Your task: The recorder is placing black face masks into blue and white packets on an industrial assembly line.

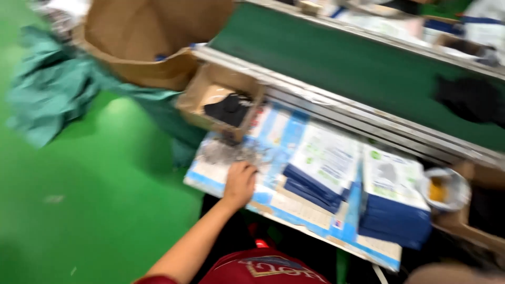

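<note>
A person's left hand [239,181] rests curled, seemingly empty, on a flat printed sheet [221,171] at the surface's near edge, beside two untouched stacks of blue packets [315,181]; right hand unseen.

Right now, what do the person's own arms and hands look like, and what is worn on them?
Only the left hand shows clearly: bare, no glove, ring or watch that the blurred picture lets me see. The forearm is uncovered, with no sleeve reaching it. Below it is a red shirt with a pale printed design. The right hand is out of view.
</note>
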